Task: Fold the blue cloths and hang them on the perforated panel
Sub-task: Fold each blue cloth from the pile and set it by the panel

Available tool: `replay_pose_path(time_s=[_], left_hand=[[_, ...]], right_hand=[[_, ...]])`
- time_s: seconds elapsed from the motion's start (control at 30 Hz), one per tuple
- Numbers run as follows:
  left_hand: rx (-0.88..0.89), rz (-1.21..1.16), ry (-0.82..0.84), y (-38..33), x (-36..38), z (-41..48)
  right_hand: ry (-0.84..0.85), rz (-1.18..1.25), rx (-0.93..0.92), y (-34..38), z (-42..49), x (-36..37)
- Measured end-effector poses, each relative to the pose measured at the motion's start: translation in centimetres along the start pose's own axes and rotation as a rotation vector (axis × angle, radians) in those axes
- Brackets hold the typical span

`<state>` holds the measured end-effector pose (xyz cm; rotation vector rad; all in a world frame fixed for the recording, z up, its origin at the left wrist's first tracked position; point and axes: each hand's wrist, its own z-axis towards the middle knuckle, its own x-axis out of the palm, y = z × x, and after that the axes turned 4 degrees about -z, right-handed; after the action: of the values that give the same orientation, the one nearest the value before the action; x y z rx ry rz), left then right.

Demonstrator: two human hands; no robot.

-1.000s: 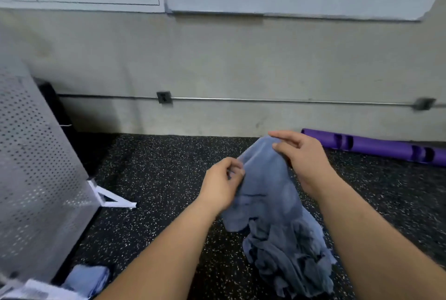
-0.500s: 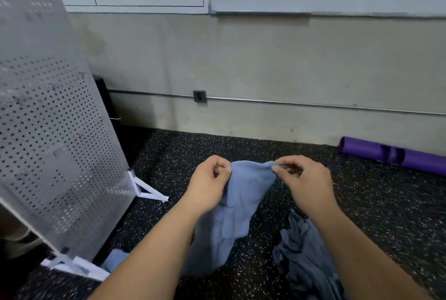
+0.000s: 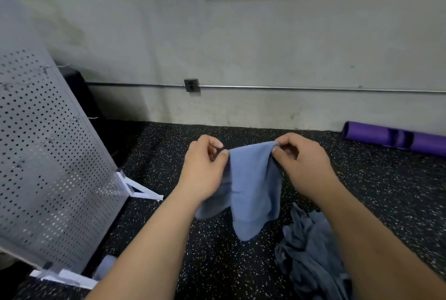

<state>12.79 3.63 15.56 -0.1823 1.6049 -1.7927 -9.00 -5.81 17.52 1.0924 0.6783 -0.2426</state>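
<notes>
A blue cloth (image 3: 251, 193) hangs in the air in front of me, above the speckled black floor. My left hand (image 3: 205, 169) pinches its top left corner and my right hand (image 3: 301, 162) pinches its top right corner, so its upper edge stretches between them. A crumpled pile of blue cloths (image 3: 311, 251) lies on the floor at the lower right, partly hidden by my right forearm. The grey perforated panel (image 3: 48, 167) stands tilted at the left, with a few small metal hooks on it.
White feet (image 3: 142, 191) hold the panel up on the floor. Another blue cloth (image 3: 105, 267) peeks out by the panel's base. A purple roller (image 3: 395, 136) lies along the wall at the right. A whiteboard hangs above on the concrete wall.
The cloth came up off the pile and my hands moved apart along its top edge. My view swung left, bringing more of the panel into sight.
</notes>
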Motion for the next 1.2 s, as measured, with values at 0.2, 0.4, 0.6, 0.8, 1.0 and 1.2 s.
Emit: replay_pose_path(time_s=[0.2, 0.4, 0.6, 0.8, 1.0, 1.2], left_hand=[[0.138, -0.021, 0.343, -1.5, 3.9, -1.7], [0.034, -0.140, 0.240, -1.7, 5.7, -1.6], [-0.247, -0.471, 0.114, -2.9, 5.2, -1.5], [-0.333, -0.394, 0.050, -1.9, 3.6, -0.7], [-0.443, -0.319, -0.078, -0.2, 0.4, 0.4], [-0.456, -0.310, -0.117, 1.2, -2.2, 1.0]], right_hand=[[0.091, 0.071, -0.024, -0.6, 0.6, 0.6], [0.172, 0.239, -0.066, -1.0, 0.4, -0.8], [0.332, -0.101, -0.100, -4.2, -0.3, -1.1], [0.484, -0.232, -0.047, -6.9, -0.9, -1.8], [0.593, -0.164, -0.018, -7.6, -1.6, -3.6], [0.719, -0.268, -0.054, -8.6, -1.9, -4.1]])
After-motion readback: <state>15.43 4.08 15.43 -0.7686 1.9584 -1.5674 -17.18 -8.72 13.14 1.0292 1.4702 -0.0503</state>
